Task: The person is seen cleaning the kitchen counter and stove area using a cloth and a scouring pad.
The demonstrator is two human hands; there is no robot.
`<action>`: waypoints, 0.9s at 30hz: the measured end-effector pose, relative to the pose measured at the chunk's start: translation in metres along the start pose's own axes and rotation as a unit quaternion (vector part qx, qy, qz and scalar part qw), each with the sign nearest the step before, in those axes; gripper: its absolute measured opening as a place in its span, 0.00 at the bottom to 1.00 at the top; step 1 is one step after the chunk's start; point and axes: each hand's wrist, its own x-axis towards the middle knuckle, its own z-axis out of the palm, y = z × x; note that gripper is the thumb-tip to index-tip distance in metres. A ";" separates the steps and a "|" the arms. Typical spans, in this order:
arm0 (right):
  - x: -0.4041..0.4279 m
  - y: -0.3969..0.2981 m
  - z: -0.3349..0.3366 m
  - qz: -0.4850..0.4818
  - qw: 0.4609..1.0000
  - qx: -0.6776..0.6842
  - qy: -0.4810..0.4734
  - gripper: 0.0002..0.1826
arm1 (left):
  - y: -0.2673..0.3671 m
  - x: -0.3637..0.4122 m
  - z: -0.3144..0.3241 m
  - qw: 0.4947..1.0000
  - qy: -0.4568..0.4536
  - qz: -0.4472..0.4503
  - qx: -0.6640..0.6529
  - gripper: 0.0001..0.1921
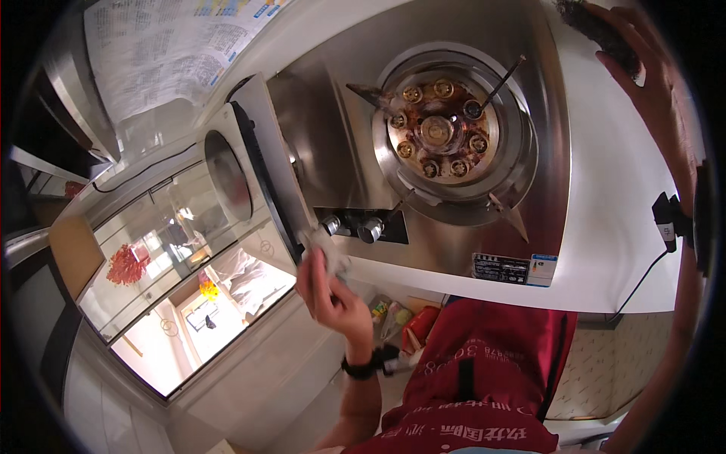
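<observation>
My left hand point(332, 295) is closed on a greyish-white cloth point(326, 252), beside the control knobs point(371, 229) of a stainless-steel gas hob point(448, 227). The hand and cloth are slightly blurred. At the upper right, my right hand point(652, 74) holds a dark wire-wool scrubber point(612, 42) above the white worktop point(601, 170), past the hob's right edge. Between the hands, the round burner point(439, 131) shows brown stains around its small burner ports. Metal pan-support prongs point(510, 218) stand out around its ring. Each wrist wears a black strap with a small device.
A dark cable point(641, 286) hangs from the device at my right wrist over the worktop edge. Left of the hob are a pale panel with a round dark disc point(228, 175) and reflective glass point(170, 267). Bagged items point(394, 320) lie below the front edge, beside my red apron point(476, 380).
</observation>
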 end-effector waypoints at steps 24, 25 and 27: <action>-0.018 0.030 0.021 0.005 0.995 0.097 -0.014 0.25 | -0.099 0.153 0.186 0.988 -0.136 -0.057 -0.053 0.39; -0.018 0.029 0.023 0.000 0.992 0.123 -0.002 0.24 | -0.100 0.155 0.188 0.988 -0.137 -0.058 -0.051 0.39; -0.017 0.032 0.021 -0.009 0.993 0.119 -0.003 0.23 | -0.101 0.163 0.196 0.992 -0.108 -0.050 -0.038 0.39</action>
